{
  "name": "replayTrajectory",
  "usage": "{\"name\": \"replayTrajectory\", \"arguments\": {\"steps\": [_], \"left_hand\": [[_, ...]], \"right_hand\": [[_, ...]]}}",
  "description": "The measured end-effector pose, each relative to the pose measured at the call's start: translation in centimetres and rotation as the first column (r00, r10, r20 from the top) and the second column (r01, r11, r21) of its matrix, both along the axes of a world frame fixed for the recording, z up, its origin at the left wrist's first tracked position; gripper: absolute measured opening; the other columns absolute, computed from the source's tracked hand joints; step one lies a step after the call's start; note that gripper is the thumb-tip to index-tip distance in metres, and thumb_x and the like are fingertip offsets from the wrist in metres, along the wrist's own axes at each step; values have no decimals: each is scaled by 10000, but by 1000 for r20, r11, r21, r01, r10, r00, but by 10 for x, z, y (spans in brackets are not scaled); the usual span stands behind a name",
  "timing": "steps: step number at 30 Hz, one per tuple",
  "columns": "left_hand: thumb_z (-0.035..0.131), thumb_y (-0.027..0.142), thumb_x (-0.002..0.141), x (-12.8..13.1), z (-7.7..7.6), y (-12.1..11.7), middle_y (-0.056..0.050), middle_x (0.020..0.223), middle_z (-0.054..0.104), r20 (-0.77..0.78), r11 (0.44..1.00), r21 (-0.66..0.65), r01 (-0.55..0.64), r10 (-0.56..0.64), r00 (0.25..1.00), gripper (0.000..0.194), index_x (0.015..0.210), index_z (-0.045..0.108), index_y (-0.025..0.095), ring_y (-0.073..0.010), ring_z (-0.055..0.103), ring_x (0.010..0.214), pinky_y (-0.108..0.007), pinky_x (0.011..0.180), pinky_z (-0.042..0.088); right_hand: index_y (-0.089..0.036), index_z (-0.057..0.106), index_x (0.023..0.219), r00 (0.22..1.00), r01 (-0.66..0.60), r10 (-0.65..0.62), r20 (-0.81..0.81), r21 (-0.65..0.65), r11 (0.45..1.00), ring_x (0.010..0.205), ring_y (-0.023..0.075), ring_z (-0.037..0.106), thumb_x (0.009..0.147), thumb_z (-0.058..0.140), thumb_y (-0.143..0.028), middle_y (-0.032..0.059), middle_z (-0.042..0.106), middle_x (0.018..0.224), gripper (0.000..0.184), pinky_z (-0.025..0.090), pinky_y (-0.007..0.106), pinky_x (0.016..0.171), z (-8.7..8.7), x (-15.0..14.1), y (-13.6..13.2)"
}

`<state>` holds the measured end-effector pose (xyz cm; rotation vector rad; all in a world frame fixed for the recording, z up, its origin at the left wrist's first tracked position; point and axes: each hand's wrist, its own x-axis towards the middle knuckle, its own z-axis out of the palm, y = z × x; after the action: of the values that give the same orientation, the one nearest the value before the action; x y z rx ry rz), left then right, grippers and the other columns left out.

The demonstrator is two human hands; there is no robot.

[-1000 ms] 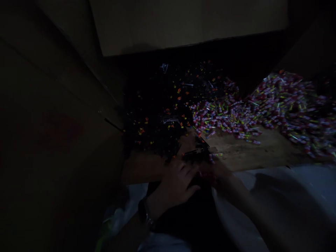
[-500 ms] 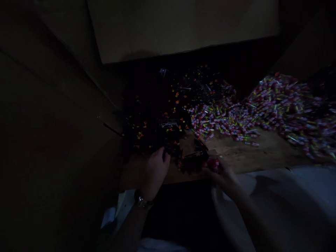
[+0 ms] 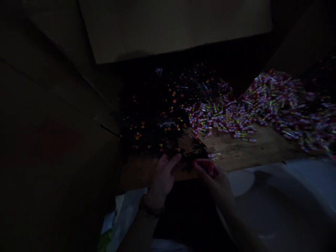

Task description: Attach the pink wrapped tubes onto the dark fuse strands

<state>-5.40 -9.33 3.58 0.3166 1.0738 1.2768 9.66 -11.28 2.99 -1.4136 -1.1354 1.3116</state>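
The scene is very dark. My left hand point(image 3: 164, 175) rests at the near edge of a wooden board point(image 3: 246, 150), fingers reaching into a small dark clump of wrappers point(image 3: 193, 154). My right hand point(image 3: 212, 176) is curled beside it, closed on several small pink wrapped pieces point(image 3: 211, 168). A wide heap of small pink, green and yellow wrapped pieces point(image 3: 262, 105) spreads across the board's right side. A darker heap with orange specks point(image 3: 162, 119) lies on the left.
A large cardboard sheet point(image 3: 173, 28) stands behind the board. Dark cardboard panels point(image 3: 52, 122) close the left side. A white bag or cloth point(image 3: 283, 196) lies at the near right, under my right forearm.
Both hands came together at the board's near edge. My left hand shifted right towards the dark clump, and my right hand drew slightly left with the pink pieces.
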Motion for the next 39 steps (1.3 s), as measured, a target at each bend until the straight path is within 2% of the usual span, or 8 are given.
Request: {"name": "replayTrajectory", "arguments": {"steps": [6,13,22,24,27,31,34,39], "left_hand": [[748,262,679,6,10,-5,-17,853,708,-166,990,123,65,-44,985,279,896,604,162,-175,676,838,-342,854,518],[707,223,718,-4,14,-8,-17,874,715,-362,945,251,207,-107,926,209,881,586,174,-181,681,833,-358,861,519],[635,238,781,-7,-13,-13,-63,961,696,-403,893,281,352,-223,888,225,984,559,181,-221,667,917,-402,856,517],[604,254,807,-11,-23,-7,-92,1087,663,-637,869,242,432,-193,746,289,1082,553,180,-217,639,980,-391,873,504],[535,232,857,-23,-34,4,-99,1146,631,-973,867,176,466,82,216,299,1152,554,181,-224,579,1037,-435,917,453],[481,240,894,-34,-35,12,-116,1075,634,-892,867,90,491,289,-347,254,1101,599,151,-250,534,980,-442,848,441],[507,264,877,-33,-29,15,-156,1181,572,-817,916,56,397,270,-509,321,1165,571,138,-309,483,1031,-469,819,418],[473,312,896,-18,-24,26,-143,1063,620,-829,870,-72,488,220,-514,308,1109,590,123,-299,495,975,-444,794,395]], "right_hand": [[-202,677,901,994,112,-112,-11,42,993,763,190,646,754,681,-421,37,700,819,263,517,303,695,6,9,-5],[-172,687,860,985,-58,28,-170,-171,984,482,108,520,714,710,-466,-4,625,589,330,381,217,432,4,18,1],[-174,682,809,987,-148,154,39,-113,982,635,161,608,733,679,-470,18,678,688,305,460,252,572,-6,26,4],[-171,673,817,985,-67,72,158,-39,997,679,187,625,714,690,-477,37,688,733,323,479,281,614,-18,38,14],[-174,666,889,923,-89,34,382,127,988,783,228,642,743,660,-438,67,697,849,301,490,335,693,-33,61,28],[-174,659,927,789,-210,4,614,265,941,835,245,634,774,606,-362,101,652,964,248,494,366,717,-41,81,35],[-176,647,945,762,-181,-72,644,318,931,955,259,620,789,567,-346,140,563,1183,245,503,381,761,-42,85,33],[-167,644,962,819,105,-283,499,354,929,993,282,618,791,580,-387,144,609,1140,286,493,425,829,-33,83,29]]}}
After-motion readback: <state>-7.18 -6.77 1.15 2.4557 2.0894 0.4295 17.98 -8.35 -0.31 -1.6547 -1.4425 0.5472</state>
